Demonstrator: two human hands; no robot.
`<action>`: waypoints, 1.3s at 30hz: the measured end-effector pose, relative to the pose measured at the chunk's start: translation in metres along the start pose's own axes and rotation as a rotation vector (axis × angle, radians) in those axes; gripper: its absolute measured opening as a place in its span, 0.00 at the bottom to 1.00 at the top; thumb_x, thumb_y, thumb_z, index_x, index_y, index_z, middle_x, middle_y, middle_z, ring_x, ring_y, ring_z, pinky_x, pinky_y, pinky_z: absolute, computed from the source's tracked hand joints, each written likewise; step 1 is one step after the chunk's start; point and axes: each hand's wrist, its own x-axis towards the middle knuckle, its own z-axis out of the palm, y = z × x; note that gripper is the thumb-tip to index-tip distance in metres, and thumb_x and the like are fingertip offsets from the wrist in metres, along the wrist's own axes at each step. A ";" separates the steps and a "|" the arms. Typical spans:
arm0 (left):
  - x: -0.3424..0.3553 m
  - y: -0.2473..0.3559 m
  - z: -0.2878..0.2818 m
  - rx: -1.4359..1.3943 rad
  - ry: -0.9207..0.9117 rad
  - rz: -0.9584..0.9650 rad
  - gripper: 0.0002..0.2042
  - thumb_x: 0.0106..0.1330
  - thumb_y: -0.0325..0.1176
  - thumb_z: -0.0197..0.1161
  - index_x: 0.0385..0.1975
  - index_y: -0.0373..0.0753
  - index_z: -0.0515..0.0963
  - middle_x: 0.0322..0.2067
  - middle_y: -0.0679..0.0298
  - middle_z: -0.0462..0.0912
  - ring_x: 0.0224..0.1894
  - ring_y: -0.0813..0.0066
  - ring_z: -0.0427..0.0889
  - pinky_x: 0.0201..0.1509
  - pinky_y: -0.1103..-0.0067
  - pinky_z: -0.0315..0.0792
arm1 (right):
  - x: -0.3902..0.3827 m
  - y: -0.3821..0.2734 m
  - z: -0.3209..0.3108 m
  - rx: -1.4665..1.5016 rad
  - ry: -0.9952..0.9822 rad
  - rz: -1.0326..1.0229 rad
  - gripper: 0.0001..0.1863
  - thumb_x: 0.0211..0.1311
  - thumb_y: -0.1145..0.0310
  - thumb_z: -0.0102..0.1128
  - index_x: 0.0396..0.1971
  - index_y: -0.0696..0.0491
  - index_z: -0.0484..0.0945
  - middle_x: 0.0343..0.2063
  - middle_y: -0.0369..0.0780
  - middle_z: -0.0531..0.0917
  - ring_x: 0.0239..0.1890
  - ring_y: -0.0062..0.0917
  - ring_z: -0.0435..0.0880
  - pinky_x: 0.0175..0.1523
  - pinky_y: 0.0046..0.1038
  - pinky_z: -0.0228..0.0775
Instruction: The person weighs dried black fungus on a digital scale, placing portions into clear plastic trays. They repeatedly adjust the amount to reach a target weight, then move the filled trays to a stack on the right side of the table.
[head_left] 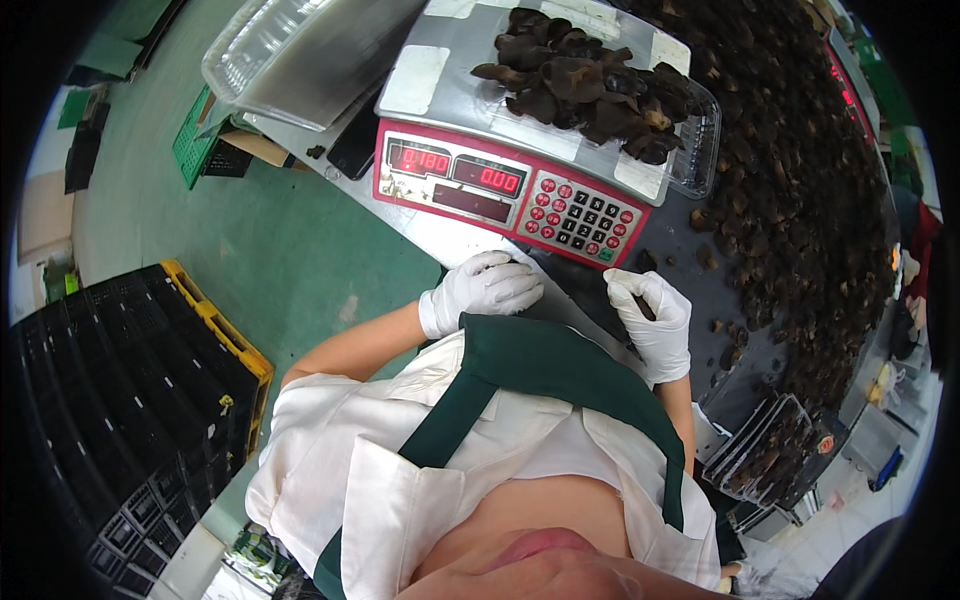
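My left hand (pixel 484 296), in a white glove, rests palm down at the table's near edge (pixel 430 230), fingers loosely bent. My right hand (pixel 650 320), also gloved, curls below the scale's keypad, its fingers closed around something dark that I cannot make out. Above both hands stands a red and silver weighing scale (pixel 445 170) with lit displays. On its plate a clear plastic tray (pixel 700 150) holds dark, wavy fungus pieces (pixel 560 80), heaped up.
A stack of clear trays (pixel 290 55) sits at upper left beside a dark flat object (pixel 353 142). A large fungus pile (pixel 800 250) covers the right side, with filled trays (pixel 770 450) at lower right. Black crates (pixel 130 410) on a yellow pallet and a green crate (pixel 192 145) stand left.
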 end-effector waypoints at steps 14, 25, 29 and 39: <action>0.096 0.017 -0.028 -0.849 0.173 0.009 0.07 0.69 0.29 0.64 0.42 0.34 0.81 0.31 0.55 0.79 0.34 0.53 0.81 0.39 0.66 0.76 | -0.015 -0.016 0.037 1.188 -0.211 0.625 0.35 0.80 0.38 0.43 0.61 0.56 0.78 0.47 0.35 0.83 0.48 0.19 0.82 0.54 0.24 0.76; 0.155 0.043 -0.017 -0.325 0.332 0.204 0.22 0.47 0.36 0.68 0.46 0.40 0.82 0.44 0.59 0.81 0.47 0.62 0.84 0.58 0.63 0.77 | -0.031 0.039 -0.006 1.348 0.221 0.533 0.20 0.76 0.52 0.60 0.53 0.54 0.81 0.38 0.37 0.85 0.40 0.20 0.85 0.45 0.23 0.78; 0.160 -0.007 -0.052 -0.135 0.387 0.023 0.22 0.49 0.26 0.70 0.48 0.37 0.81 0.46 0.57 0.80 0.48 0.58 0.81 0.54 0.63 0.76 | -0.009 0.040 -0.049 0.831 0.392 0.413 0.14 0.75 0.58 0.62 0.46 0.54 0.86 0.36 0.35 0.87 0.35 0.15 0.82 0.41 0.16 0.73; 0.160 -0.133 -0.099 0.057 0.033 -0.529 0.35 0.78 0.53 0.51 0.72 0.29 0.62 0.68 0.39 0.67 0.72 0.39 0.64 0.77 0.57 0.56 | 0.037 0.035 -0.076 -0.654 0.276 0.065 0.21 0.69 0.50 0.64 0.54 0.47 0.84 0.58 0.38 0.82 0.58 0.37 0.80 0.57 0.37 0.80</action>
